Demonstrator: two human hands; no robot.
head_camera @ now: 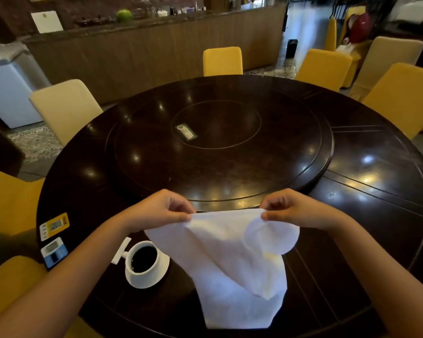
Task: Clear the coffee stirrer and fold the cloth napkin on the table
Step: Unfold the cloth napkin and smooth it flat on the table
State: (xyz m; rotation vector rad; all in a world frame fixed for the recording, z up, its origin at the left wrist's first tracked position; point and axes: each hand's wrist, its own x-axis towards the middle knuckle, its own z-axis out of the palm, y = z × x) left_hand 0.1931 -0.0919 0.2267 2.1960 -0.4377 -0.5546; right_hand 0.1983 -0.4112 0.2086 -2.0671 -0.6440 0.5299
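Observation:
A white cloth napkin hangs in front of me over the near part of the dark round table. My left hand pinches its upper left corner. My right hand pinches the upper right corner, where the cloth curls into a loop. The napkin's lower end drapes onto the table near its front edge. No coffee stirrer shows anywhere in the frame.
A white cup of black coffee on a saucer stands just left of the napkin. A raised turntable fills the table's middle. Two sticker cards sit at the left rim. Yellow-covered chairs ring the table.

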